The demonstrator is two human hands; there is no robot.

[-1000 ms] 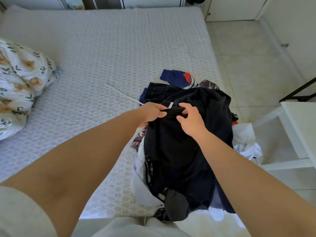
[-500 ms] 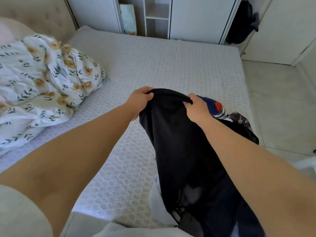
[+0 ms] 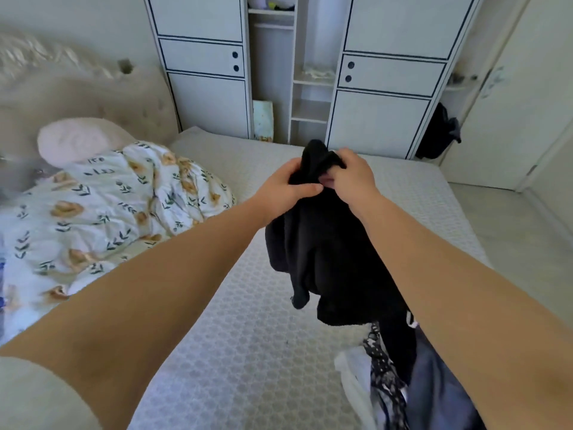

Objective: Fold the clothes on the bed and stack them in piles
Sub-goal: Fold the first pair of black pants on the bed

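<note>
A black garment (image 3: 322, 249) hangs in the air above the bed (image 3: 248, 352), bunched at its top edge. My left hand (image 3: 286, 186) and my right hand (image 3: 352, 178) both grip that top edge, close together and almost touching. The cloth drapes down between my forearms. Below it, at the bed's near right corner, lies a heap of unfolded clothes (image 3: 387, 383): white, dark patterned and grey-blue pieces, partly hidden behind my right arm.
A floral duvet (image 3: 102, 212) and a pale pillow (image 3: 80, 138) fill the bed's left side, against a padded headboard. White wardrobes (image 3: 381, 97) with open shelves stand beyond the bed's far edge. A black bag (image 3: 438, 131) hangs at the right; tiled floor lies beyond.
Both hands have lifted the black garment up off the heap and drawn closer together at its top edge. My view has tilted up, showing the wardrobes and headboard.
</note>
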